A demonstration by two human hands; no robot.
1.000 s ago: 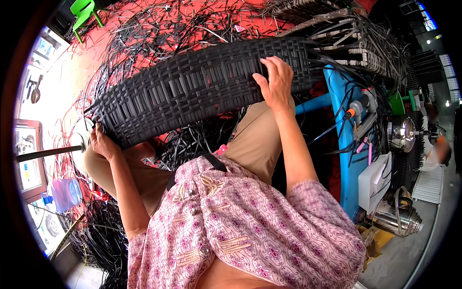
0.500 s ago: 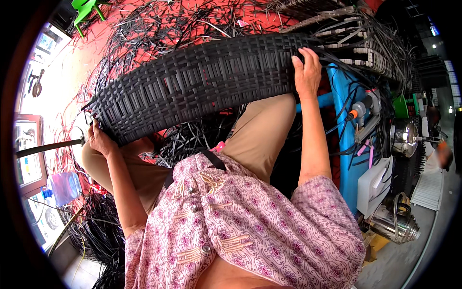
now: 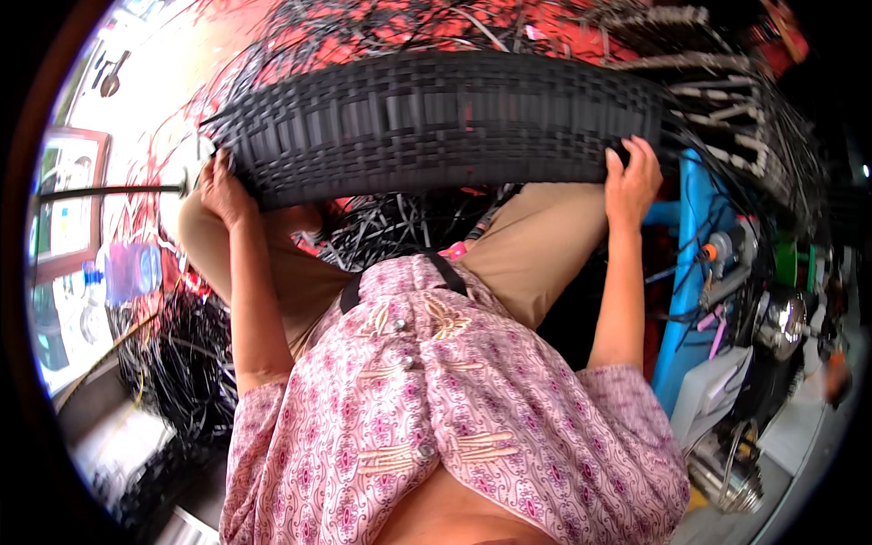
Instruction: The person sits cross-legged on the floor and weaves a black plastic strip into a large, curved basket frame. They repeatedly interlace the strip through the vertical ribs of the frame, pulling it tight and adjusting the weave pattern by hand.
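Observation:
A curved panel woven from flat black strips (image 3: 436, 123) lies across my bent knees, bowed up along its far edge. My left hand (image 3: 227, 193) is closed on the panel's left end, fingers wrapped at its near corner. At the right end, my right hand (image 3: 633, 186) grips the near edge between thumb and fingers. Part of each hand's grip is hidden by the weave. Loose black strip ends stick out past the panel's right end, beside the right hand.
Loose black strips (image 3: 391, 227) lie tangled on the red floor beyond and under the panel. A blue frame (image 3: 690, 263) with a tool on it stands at the right, near a metal pot (image 3: 727, 477). Another woven piece (image 3: 727, 118) is at the far right. A black strip bundle (image 3: 186, 363) lies left.
The panel now sits more level, its right end lower in view. My right hand is nearer the panel's near edge than before. The whole view has also swung, shifting the surroundings.

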